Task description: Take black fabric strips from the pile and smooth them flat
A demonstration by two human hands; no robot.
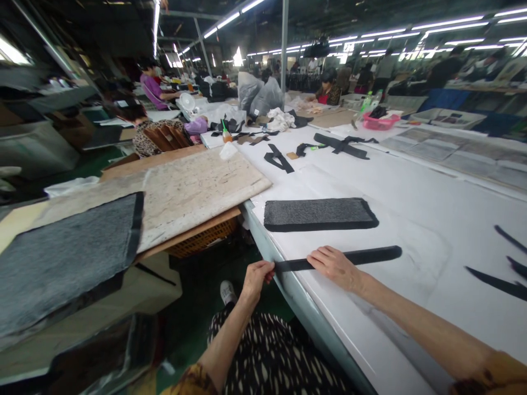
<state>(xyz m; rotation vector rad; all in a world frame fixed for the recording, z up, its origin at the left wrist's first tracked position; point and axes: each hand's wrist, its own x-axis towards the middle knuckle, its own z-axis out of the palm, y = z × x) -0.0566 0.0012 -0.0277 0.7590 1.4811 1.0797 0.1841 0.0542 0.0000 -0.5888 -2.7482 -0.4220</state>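
Observation:
A long black fabric strip (373,255) lies across the near edge of the white table. My left hand (257,278) pinches its left end, just past the table's edge. My right hand (332,266) rests flat on the strip near its middle, fingers stretched out over it. Beyond the strip lies a grey rectangular fabric piece (321,213) with black edging, flat on the table and apart from both hands.
To the left, a larger grey fabric piece (78,258) covers part of a worn board (197,186). Black strips (496,282) lie at the right. Farther back are black scraps (343,145), a glue bottle (226,133), a pink basket (381,122) and several people.

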